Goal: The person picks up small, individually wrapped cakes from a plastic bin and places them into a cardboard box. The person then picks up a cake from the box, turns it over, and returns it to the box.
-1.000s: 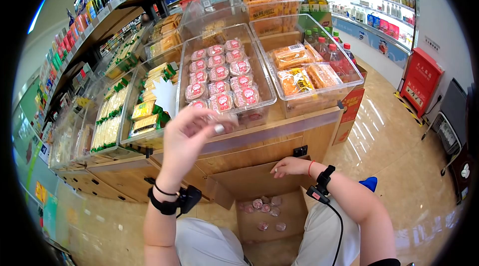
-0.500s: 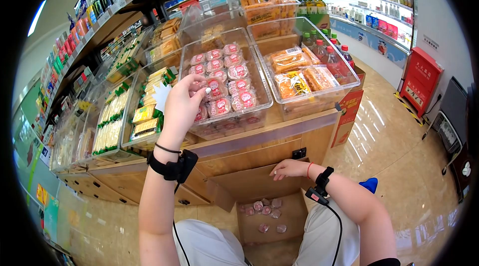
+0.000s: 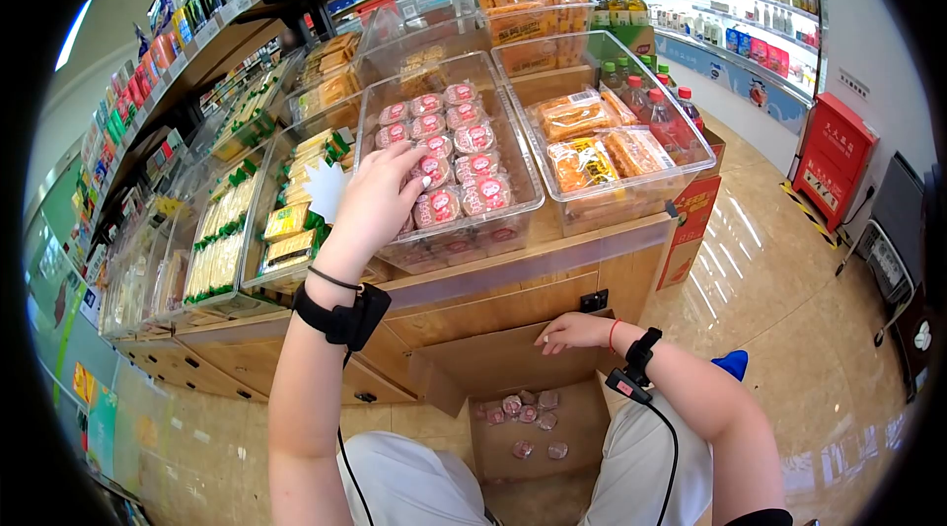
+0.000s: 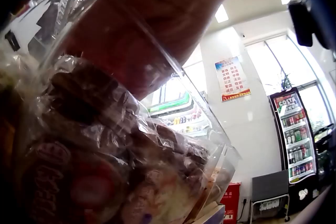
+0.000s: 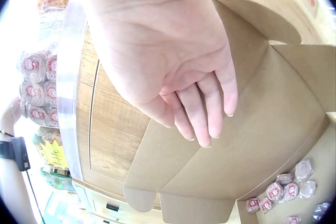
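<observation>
My left hand (image 3: 380, 190) reaches over the front left part of a clear plastic bin (image 3: 528, 210). Its fingers are extended, resting on the top layer of round, wrapped cakes (image 3: 476, 138) with pink-and-white labels. In the left wrist view, the hand (image 4: 142, 24) appears behind the bin's clear wall, above crinkled cake wrappers (image 4: 152, 145). Lower down, my right hand (image 3: 577, 332) hangs with relaxed fingers over an open cardboard box (image 3: 483, 358). Its palm (image 5: 163, 50) shows bare in the right wrist view. Several small wrapped cakes (image 5: 274, 191) lie scattered on the box's bottom.
To the right, another clear bin holds packaged bread (image 3: 582, 161). On the left, bins hold packs of pale sticks (image 3: 222, 230) with green wrapping. Bottles (image 3: 656, 107) stand behind the bread bin. A wooden counter (image 3: 473, 314) supports the bins, and a red cabinet (image 3: 832, 161) stands at far right.
My left hand carried a wrapped cake from the bin's front edge into the bin, then loosened its fingers over the top layer. The right hand has stayed nearly still.
</observation>
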Action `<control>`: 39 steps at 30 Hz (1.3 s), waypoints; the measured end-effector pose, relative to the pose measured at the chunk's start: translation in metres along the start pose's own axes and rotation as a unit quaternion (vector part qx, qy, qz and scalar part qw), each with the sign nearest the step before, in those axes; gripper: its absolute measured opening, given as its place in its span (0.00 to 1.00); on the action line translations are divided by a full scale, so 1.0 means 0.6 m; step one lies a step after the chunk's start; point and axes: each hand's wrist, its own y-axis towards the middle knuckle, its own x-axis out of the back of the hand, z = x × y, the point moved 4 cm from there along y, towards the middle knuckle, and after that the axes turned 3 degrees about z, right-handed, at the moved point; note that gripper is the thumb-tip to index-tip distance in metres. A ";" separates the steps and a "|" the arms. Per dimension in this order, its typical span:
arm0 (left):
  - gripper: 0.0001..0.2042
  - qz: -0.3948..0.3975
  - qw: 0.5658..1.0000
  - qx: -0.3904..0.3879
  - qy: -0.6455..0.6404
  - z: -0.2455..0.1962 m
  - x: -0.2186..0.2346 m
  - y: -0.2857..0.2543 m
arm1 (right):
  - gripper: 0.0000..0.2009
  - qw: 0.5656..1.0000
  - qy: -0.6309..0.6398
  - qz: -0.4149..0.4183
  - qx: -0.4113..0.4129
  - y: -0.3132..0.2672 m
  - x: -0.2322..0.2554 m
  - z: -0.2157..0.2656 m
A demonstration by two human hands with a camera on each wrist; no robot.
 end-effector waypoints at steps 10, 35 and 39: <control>0.16 0.056 0.994 -0.047 -0.076 -0.003 -0.001 0.003 | 0.19 1.000 0.001 0.003 0.005 0.005 0.001 -0.005; 0.15 0.631 0.711 -0.160 -0.266 -0.271 -0.305 -0.307 | 0.19 0.999 0.008 0.005 0.037 0.023 0.002 -0.026; 0.17 0.659 0.721 -0.052 -0.208 -0.235 -0.503 -0.394 | 0.18 1.000 0.007 0.013 0.017 0.013 0.002 -0.017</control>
